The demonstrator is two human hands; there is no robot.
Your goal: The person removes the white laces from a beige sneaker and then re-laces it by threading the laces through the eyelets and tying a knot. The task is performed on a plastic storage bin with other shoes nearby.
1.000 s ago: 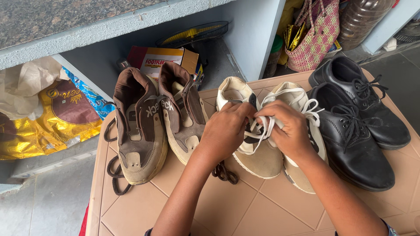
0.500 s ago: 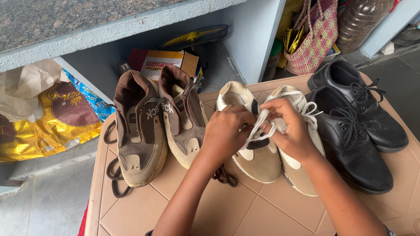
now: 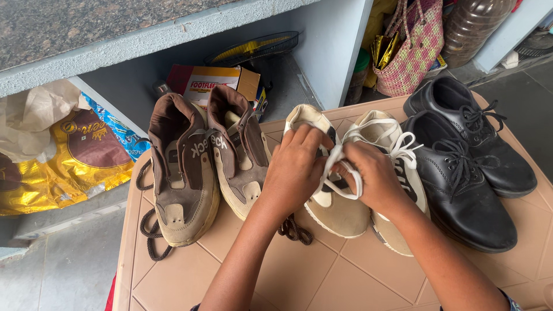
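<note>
Tan tiled surface (image 3: pixel 322 276): white lace (image 3: pixel 333 168) of the beige sneaker (image 3: pixel 337 204) is pinched by left hand (image 3: pixel 296 167) and right hand (image 3: pixel 371 178), best kept taut.

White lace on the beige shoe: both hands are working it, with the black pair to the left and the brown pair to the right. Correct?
Not quite. In the head view the black pair sits right of the beige shoe, the brown pair left. Both the left hand and right hand do hold the white lace.

Three pairs of shoes in a row on a table (image 3: pixel 322 282), sneakers (image 3: pixel 204 164) left, boots (image 3: pixel 472 173) right, laced pair (image 3: pixel 351 207) between, shelf (image 3: pixel 144 40) behind
</note>
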